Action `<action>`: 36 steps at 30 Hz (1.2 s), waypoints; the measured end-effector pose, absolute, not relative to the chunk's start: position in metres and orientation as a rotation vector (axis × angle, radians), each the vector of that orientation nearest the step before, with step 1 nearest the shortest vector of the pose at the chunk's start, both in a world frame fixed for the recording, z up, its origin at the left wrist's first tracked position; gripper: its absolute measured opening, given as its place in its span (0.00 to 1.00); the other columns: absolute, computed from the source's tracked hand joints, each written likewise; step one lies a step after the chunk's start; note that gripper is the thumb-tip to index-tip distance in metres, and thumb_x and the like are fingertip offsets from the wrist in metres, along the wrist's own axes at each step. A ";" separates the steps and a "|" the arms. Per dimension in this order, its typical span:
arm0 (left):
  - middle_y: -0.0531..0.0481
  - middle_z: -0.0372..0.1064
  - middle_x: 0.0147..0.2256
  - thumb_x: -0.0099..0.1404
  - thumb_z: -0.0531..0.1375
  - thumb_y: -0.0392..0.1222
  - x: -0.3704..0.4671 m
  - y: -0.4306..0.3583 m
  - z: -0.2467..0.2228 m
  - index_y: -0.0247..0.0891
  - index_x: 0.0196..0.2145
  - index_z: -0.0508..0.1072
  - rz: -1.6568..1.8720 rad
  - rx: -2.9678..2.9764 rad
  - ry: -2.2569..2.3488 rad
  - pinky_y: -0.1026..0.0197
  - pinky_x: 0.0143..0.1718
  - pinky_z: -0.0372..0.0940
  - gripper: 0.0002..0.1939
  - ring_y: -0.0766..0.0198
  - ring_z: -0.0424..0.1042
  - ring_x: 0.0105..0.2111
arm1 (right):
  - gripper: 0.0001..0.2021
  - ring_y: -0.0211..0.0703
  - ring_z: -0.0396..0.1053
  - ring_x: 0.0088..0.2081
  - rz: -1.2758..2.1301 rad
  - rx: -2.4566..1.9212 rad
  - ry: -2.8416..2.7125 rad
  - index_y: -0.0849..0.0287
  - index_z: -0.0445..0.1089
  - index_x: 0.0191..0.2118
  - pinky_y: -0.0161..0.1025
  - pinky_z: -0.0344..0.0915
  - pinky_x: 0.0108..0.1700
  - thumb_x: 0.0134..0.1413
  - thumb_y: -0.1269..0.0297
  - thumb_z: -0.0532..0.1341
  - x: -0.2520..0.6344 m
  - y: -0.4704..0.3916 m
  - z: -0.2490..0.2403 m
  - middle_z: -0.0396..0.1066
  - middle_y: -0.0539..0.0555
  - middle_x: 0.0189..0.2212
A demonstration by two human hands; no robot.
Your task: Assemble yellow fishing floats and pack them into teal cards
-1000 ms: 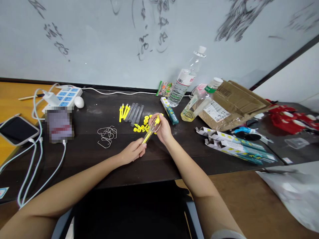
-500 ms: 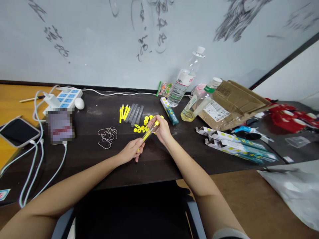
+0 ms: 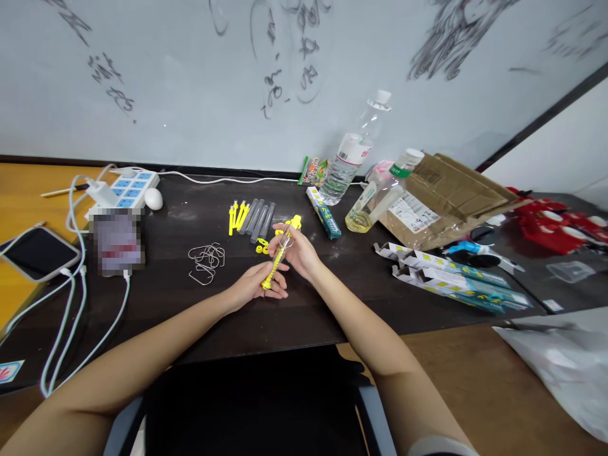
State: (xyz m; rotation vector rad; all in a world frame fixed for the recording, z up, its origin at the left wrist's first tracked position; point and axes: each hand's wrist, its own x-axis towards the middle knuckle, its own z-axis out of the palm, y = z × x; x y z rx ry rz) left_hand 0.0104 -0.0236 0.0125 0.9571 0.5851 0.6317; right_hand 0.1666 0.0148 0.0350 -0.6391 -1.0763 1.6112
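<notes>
Between my hands is a slim syringe-like tube [image 3: 277,266], clear with a yellow inner part, yellow ends and a thin metal wire near its top. It tilts with its upper end away from me. My left hand [image 3: 251,286] holds the lower part, some fingers stretched out beneath it. My right hand [image 3: 300,254] grips the upper part near the wire. Just beyond the hands lie small yellow rings [image 3: 262,246], partly hidden by my right hand. Clear tubes [image 3: 259,218] and yellow rods [image 3: 238,216] lie side by side behind them. Bent metal wires [image 3: 208,261] lie in a tangle to the left.
A small carton [image 3: 323,212], a water bottle [image 3: 349,158] and a bottle of yellow liquid [image 3: 380,196] stand behind to the right. Opened cartons [image 3: 451,278] and a cardboard package [image 3: 441,196] lie farther right. Left are a power strip [image 3: 130,190], phone [image 3: 38,252] and cables.
The tube has turned in my hands and now shows more of its length. My left fingers have loosened and spread beneath it; my right hand has shifted slightly down and left.
</notes>
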 end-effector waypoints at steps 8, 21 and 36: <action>0.46 0.70 0.37 0.66 0.53 0.55 0.009 -0.024 0.016 0.39 0.52 0.61 0.636 0.976 0.583 0.59 0.33 0.70 0.22 0.62 0.76 0.29 | 0.18 0.38 0.69 0.24 1.559 -0.694 -1.118 0.58 0.63 0.40 0.29 0.57 0.19 0.55 0.47 0.55 0.162 0.013 0.034 0.72 0.50 0.24; 0.34 0.62 0.55 0.66 0.50 0.59 0.013 -0.034 0.019 0.45 0.56 0.51 0.466 1.086 0.526 0.65 0.27 0.68 0.26 0.63 0.77 0.27 | 0.17 0.34 0.63 0.17 1.205 -0.749 -0.924 0.57 0.61 0.33 0.32 0.62 0.22 0.54 0.46 0.57 0.188 0.030 0.046 0.64 0.44 0.15; 0.37 0.65 0.51 0.63 0.50 0.63 0.014 -0.025 0.012 0.41 0.51 0.58 0.578 0.990 0.586 0.63 0.28 0.69 0.27 0.63 0.76 0.29 | 0.19 0.37 0.68 0.20 1.452 -0.784 -1.095 0.57 0.61 0.42 0.32 0.62 0.22 0.53 0.46 0.57 0.164 0.012 0.038 0.69 0.45 0.18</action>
